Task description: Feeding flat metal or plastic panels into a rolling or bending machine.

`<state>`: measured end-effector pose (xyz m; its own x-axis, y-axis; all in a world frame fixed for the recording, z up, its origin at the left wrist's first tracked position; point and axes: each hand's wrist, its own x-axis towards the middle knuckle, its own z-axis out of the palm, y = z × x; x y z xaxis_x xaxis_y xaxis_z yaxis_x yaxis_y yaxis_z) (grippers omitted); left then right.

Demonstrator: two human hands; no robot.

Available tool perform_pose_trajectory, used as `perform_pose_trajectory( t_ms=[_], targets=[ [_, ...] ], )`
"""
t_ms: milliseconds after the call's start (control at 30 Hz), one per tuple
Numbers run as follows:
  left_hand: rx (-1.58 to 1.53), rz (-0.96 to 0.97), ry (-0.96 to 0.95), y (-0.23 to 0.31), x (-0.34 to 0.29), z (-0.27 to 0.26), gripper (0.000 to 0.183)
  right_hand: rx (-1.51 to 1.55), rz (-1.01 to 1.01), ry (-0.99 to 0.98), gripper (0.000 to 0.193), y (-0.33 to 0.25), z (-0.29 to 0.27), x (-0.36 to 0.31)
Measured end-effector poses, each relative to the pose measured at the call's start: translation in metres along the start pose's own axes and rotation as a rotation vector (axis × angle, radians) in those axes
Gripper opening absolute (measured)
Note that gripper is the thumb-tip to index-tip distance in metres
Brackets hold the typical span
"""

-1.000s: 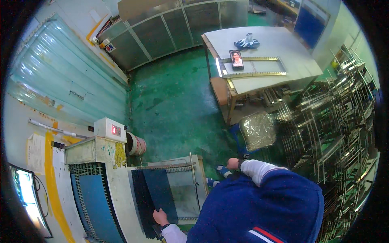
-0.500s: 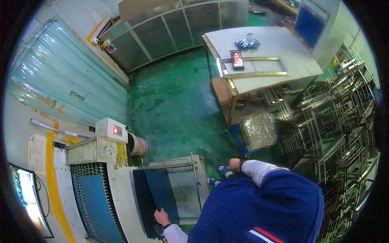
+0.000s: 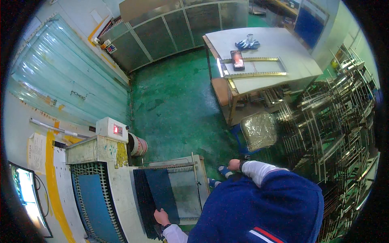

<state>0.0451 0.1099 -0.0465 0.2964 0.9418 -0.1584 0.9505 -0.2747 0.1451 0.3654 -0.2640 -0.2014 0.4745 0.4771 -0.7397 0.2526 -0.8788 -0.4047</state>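
My left hand (image 3: 162, 217) is closed on the near end of a dark blue sheet (image 3: 163, 188). Several darker sheets (image 3: 142, 190) lie close together just left of it, on a metal frame (image 3: 197, 182) with a toothed end bar. Over to the right, my right hand (image 3: 234, 164) is curled into a fist above my slippers (image 3: 224, 170), with nothing visible in it. A dark band is on each wrist.
To the left stands a machine with a blue panel (image 3: 97, 198) between rows of rollers and a white control box (image 3: 112, 129). A bucket (image 3: 138, 145), a plastic-covered stool (image 3: 259, 131), a white table (image 3: 271, 40) with a phone (image 3: 237, 60), and stacked metal racks (image 3: 328, 125) surround me.
The phone's screen picture differs slightly. Both hands and the sheets have kept their places.
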Motion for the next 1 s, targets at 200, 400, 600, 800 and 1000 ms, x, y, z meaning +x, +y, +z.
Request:
perform_pose_trajectory(
  t_ms=[200, 400, 600, 800, 1000],
  targets=[
    [0.019, 0.012, -0.001, -0.003, 0.001, -0.001, 0.026, 0.007, -0.029, 0.000, 0.037, -0.002, -0.002, -0.006],
    [0.010, 0.012, 0.007, 0.013, -0.007, -0.015, 0.025, 0.048, -0.003, -0.006, 0.036, -0.005, -0.005, -0.013],
    [0.003, 0.011, 0.006, 0.005, -0.003, -0.010, 0.025, -0.002, -0.052, 0.023, 0.035, 0.001, 0.004, -0.005],
    [0.016, 0.050, 0.024, 0.004, -0.003, -0.011, 0.026, -0.018, -0.053, 0.034, 0.035, 0.002, 0.008, -0.001],
    [-0.048, 0.042, -0.028, -0.001, 0.002, -0.007, 0.026, -0.026, -0.055, 0.023, 0.035, 0.001, 0.008, -0.004]
  ],
)
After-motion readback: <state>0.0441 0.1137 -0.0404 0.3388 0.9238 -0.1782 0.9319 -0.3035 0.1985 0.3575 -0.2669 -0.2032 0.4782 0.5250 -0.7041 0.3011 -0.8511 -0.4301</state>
